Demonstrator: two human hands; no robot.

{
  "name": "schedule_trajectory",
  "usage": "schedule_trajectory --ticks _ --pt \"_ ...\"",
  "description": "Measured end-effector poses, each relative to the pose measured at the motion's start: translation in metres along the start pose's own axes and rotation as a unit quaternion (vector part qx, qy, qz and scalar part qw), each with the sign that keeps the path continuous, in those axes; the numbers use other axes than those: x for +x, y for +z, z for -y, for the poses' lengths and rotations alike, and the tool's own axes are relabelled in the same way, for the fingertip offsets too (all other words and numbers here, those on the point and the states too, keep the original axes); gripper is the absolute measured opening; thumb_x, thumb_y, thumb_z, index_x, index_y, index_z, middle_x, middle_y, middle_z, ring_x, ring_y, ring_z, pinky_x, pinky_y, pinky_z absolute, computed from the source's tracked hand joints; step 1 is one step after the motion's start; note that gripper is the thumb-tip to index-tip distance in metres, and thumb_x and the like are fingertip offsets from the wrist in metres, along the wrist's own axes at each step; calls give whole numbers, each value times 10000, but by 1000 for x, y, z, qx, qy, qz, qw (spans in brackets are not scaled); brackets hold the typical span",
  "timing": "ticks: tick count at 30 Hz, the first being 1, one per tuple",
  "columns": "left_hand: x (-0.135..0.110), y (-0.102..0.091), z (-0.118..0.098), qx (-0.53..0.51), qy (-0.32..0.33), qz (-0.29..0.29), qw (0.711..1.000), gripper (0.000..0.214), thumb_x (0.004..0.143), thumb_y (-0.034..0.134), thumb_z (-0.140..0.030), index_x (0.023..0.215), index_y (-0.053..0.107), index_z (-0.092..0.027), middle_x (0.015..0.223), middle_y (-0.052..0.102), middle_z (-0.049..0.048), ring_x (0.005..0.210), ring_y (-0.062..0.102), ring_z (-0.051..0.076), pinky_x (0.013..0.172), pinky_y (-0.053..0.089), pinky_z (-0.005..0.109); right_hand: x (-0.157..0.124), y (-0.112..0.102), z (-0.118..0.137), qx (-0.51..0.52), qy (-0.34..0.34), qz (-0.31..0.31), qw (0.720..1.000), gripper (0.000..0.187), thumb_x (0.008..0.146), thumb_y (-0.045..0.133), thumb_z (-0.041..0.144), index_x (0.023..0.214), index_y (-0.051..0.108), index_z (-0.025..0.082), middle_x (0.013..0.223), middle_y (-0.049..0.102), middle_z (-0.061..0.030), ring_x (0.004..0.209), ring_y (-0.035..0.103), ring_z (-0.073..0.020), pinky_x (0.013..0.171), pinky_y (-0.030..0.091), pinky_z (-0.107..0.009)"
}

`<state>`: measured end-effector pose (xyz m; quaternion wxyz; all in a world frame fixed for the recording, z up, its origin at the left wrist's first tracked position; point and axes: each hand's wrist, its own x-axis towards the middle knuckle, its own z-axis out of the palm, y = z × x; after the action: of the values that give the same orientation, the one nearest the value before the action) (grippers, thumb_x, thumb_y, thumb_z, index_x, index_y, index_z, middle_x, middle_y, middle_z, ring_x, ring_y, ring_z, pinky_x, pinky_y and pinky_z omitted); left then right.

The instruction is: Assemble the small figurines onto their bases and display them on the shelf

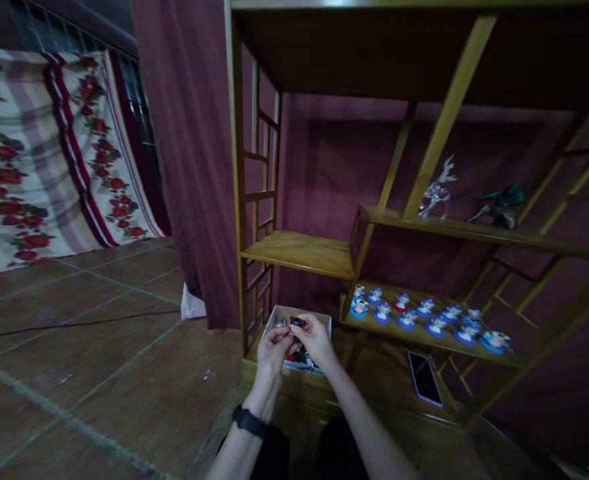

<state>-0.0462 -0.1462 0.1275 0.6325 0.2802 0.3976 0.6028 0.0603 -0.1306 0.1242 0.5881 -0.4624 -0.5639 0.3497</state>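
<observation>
My left hand (273, 351) and my right hand (315, 340) meet over an open white box (326, 323) at the lower left of the shelf. Between their fingertips is a small dark figurine (297, 322) with some red on it, its details too small to make out. Both hands are closed on it. Inside the box, partly covered by my hands, lie more small figurines (308, 361) in black, white and red. A dark band circles my left wrist.
Several small blue and white figurines (407, 320) stand in rows on the low shelf to the right. Beneath it lies a phone (425, 378). A clear deer figurine (435, 193) and a green figure (503, 203) occupy a higher shelf. A wooden post (237, 180) rises at left.
</observation>
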Motion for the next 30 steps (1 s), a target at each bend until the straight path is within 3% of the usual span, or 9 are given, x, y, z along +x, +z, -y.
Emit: schedule_trajectory --ticks 4,7,11,18,22,30 --pt "-21 7 -22 -15 -22 24 999 162 642 637 -17 755 577 -116 630 618 18 537 604 93 578 539 224 -16 -8 25 19 -16 -16 1000 411 681 614 409 1046 571 224 947 649 -45 856 597 -174 807 460 -328" --pt "-34 13 -37 -27 -26 32 999 162 657 607 17 746 570 -113 715 651 53 603 629 112 605 547 230 -30 -13 38 55 14 -50 997 427 693 592 451 1056 569 229 986 631 -47 894 586 -172 816 454 -317" --pt "-43 24 -47 -22 -49 68 996 176 667 599 25 769 567 -115 738 662 74 630 645 132 607 549 227 -40 -19 52 136 108 -29 984 411 669 595 493 953 614 196 891 651 -48 715 599 -153 634 473 -278" --pt "-54 44 -60 20 -47 158 986 297 600 708 -51 871 608 -123 741 671 66 636 647 132 649 530 222 -40 -34 87 229 139 -32 963 361 600 660 365 882 639 141 681 644 -23 510 514 -81 477 380 -196" --pt "-60 56 -71 107 -5 214 971 413 527 774 -152 912 633 -107 734 680 80 604 636 146 595 504 234 -34 -41 103 214 137 -48 966 320 589 658 325 848 648 138 633 644 -18 486 512 -87 453 368 -197" --pt "-65 66 -95 238 123 222 937 364 500 767 -234 822 662 -100 706 680 65 590 601 144 565 459 227 -25 -41 121 182 112 -28 976 302 635 613 316 876 658 140 663 660 -23 497 518 -87 475 373 -202"
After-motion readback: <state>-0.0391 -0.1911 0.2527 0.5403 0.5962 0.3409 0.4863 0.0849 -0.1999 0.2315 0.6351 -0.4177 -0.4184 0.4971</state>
